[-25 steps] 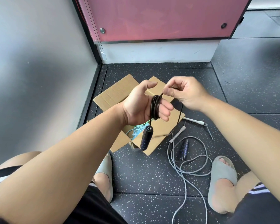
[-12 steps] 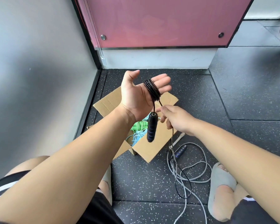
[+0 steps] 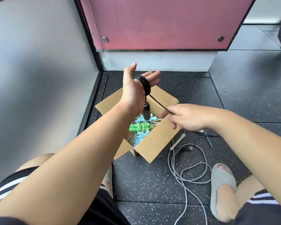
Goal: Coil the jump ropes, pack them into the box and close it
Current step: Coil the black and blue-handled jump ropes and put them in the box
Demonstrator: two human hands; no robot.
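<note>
My left hand (image 3: 135,88) is raised above the open cardboard box (image 3: 154,143), fingers straight, with a black jump rope (image 3: 143,83) coiled several times around the palm. One black handle (image 3: 146,112) dangles below that hand. My right hand (image 3: 185,118) pinches the taut free length of the black rope to the right of the box. Inside the box lie green and light-blue jump ropes (image 3: 139,129). The black rope's other handle (image 3: 191,147) lies on the floor.
A grey jump rope (image 3: 183,174) with white handles sprawls loose on the dark speckled floor right of the box. My sandalled feet (image 3: 222,189) flank the box. A grey wall runs on the left; a pink panel stands behind.
My right hand has moved out to the right, pulling the black rope taut. The left hand stays raised with the coil; the view now shows the box's inside.
</note>
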